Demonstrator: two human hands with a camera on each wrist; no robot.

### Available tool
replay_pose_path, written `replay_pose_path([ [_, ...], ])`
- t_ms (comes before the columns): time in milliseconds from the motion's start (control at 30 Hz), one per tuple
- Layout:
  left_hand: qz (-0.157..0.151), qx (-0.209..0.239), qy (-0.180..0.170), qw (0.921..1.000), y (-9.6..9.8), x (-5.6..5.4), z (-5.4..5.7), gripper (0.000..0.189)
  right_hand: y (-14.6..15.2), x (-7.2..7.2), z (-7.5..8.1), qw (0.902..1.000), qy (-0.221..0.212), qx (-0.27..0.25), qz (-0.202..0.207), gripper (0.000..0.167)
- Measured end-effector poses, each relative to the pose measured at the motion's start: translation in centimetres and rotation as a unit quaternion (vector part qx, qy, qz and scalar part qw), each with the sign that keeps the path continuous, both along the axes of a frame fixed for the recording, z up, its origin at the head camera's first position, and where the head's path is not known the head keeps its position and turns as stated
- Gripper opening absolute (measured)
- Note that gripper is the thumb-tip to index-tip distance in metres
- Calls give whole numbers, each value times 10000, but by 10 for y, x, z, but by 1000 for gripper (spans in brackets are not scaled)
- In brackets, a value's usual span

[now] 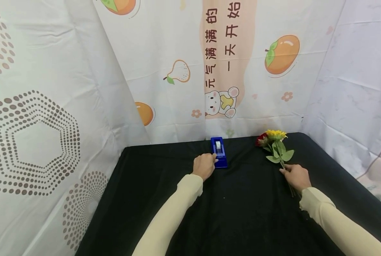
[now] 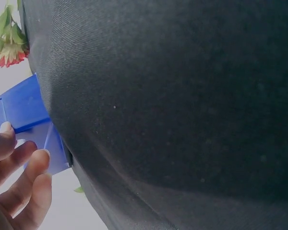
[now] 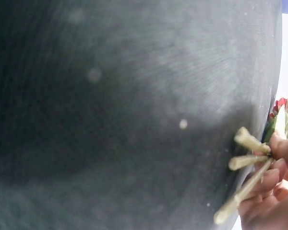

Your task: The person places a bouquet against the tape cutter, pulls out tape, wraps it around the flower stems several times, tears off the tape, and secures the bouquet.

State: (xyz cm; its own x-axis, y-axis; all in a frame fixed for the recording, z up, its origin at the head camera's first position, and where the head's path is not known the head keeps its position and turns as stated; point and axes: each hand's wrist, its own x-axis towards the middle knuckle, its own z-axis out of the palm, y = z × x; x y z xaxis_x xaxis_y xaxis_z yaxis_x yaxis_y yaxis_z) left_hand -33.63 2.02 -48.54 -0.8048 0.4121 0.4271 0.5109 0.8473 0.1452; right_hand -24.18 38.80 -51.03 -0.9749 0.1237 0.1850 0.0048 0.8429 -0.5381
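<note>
Two hands are out on the black tablecloth [image 1: 164,177], each busy with its own thing. The left hand [image 1: 204,165] sits right up against the near-left side of a blue tape dispenser [image 1: 218,152], which stands toward the back middle of the table with a white roll of tape [image 1: 218,145] in it. From the left wrist view the fingers [image 2: 36,165] are only loosely bent, with the tips touching the blue plastic [image 2: 24,110]; I wouldn't call it a real grip, more like resting against it.

Over on the other side, the right hand [image 1: 296,176] is curled round the stems of a small bunch of artificial flowers [image 1: 275,142]. The bunch lies flat on the cloth, with the yellow sunflower head and a red bloom pointing away toward the back curtain [image 1: 260,71], and the cut stem ends [image 3: 245,158] poking out past the fingers [image 3: 259,184] toward the person. The right wrist camera shows three or so stem tips fanned out of the pinch.

So the dispenser is directly in front of the left hand, and the flowers are in the right, well apart from the dispenser. Both arms wear cream sleeves [image 1: 177,206].
</note>
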Motion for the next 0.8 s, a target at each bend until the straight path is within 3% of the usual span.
replay_pose_path([
  [333,-161,-248,-188,9994,-9,1,0,17,-3,-5,5,9995,-241,198,50,42],
  [500,-438,-283,-433,9977,-21,4,6,34,-4,-6,7,9983,-89,335,-473,73],
  [633,-759,-419,-623,9943,-33,5,12,50,-3,-6,12,9948,239,166,-971,67],
  [700,-927,-530,-674,9920,-41,6,14,57,-3,-8,16,9946,496,112,-900,61],
  [800,-1207,-835,-650,9870,-56,9,14,65,-9,-10,26,9966,788,54,-234,58],
])
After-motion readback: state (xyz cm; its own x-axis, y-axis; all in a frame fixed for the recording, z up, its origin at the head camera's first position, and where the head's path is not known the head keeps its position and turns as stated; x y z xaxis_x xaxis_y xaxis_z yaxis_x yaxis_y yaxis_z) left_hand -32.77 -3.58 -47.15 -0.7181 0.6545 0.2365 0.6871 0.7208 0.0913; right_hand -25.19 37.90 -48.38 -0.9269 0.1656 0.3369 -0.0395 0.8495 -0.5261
